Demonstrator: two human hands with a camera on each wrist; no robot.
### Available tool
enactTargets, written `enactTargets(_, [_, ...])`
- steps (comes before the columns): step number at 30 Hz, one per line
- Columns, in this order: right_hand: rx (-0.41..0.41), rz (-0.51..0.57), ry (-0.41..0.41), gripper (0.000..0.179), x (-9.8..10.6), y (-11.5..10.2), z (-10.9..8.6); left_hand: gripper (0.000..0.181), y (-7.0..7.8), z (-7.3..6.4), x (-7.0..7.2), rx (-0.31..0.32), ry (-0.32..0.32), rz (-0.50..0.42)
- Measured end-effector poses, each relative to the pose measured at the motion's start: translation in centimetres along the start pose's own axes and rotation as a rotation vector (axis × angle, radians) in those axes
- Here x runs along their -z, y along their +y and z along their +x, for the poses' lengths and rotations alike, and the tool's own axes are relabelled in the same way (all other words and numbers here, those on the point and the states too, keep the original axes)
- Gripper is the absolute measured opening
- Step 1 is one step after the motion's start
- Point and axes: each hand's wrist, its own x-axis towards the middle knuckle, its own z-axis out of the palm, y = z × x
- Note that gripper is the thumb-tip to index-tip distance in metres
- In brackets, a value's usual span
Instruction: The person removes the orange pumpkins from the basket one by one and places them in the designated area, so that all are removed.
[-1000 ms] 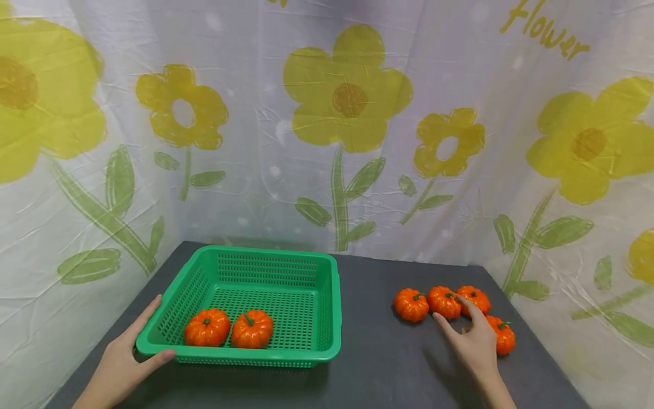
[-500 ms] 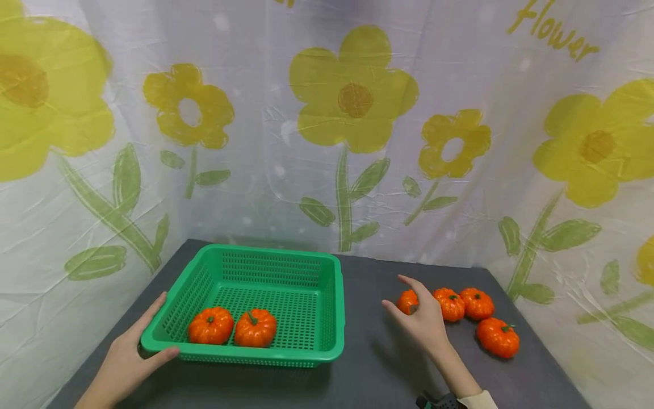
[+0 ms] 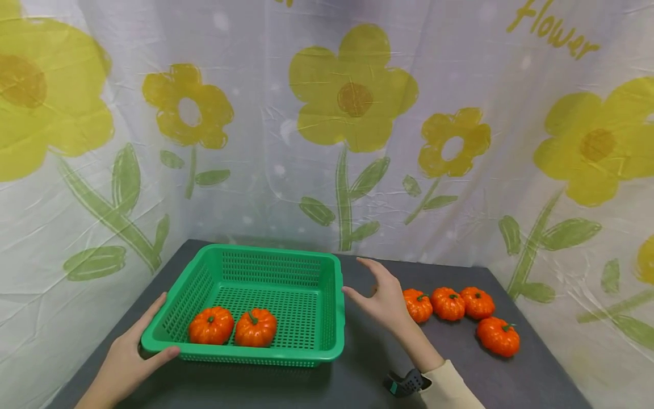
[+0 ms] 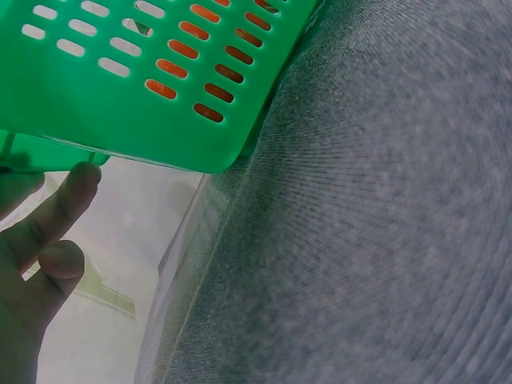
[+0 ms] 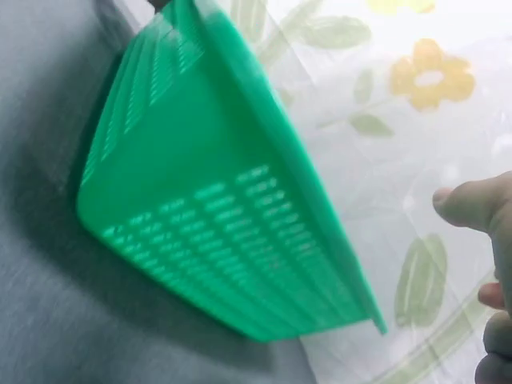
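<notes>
A green plastic basket (image 3: pixel 327 346) with slotted walls stands on the dark table at left of centre. Two small orange pumpkins, one at the left (image 3: pixel 211 325) and one beside it (image 3: pixel 255 328), lie inside near its front wall. My left hand (image 3: pixel 122 358) holds the basket's front left corner, its thumb at the front rim and its fingers along the left side. My right hand (image 3: pixel 383 298) hovers just right of the basket, thumb and index finger spread apart, with nothing seen between them. In the right wrist view its thumb (image 5: pixel 472 204) is apart from the basket wall.
Several more small pumpkins lie on the right of the table (image 3: pixel 449 369), among them one partly behind the right hand (image 3: pixel 418 307) and one nearer the front (image 3: pixel 498 337). A flower-printed curtain (image 3: pixel 255 187) encloses the back and sides.
My right hand has moved left from the pumpkins to beside the basket's right rim, carrying nothing visible. One pumpkin came into fuller view. The left hand keeps its place on the basket.
</notes>
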Motion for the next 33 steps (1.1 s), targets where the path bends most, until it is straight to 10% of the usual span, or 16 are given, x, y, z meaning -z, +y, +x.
enactTargets(33, [0.075,-0.037,-0.353,0.071,-5.8,-7.9,7.4,0.107,0.0,0.0,-0.1,-0.017,0.026,-0.01])
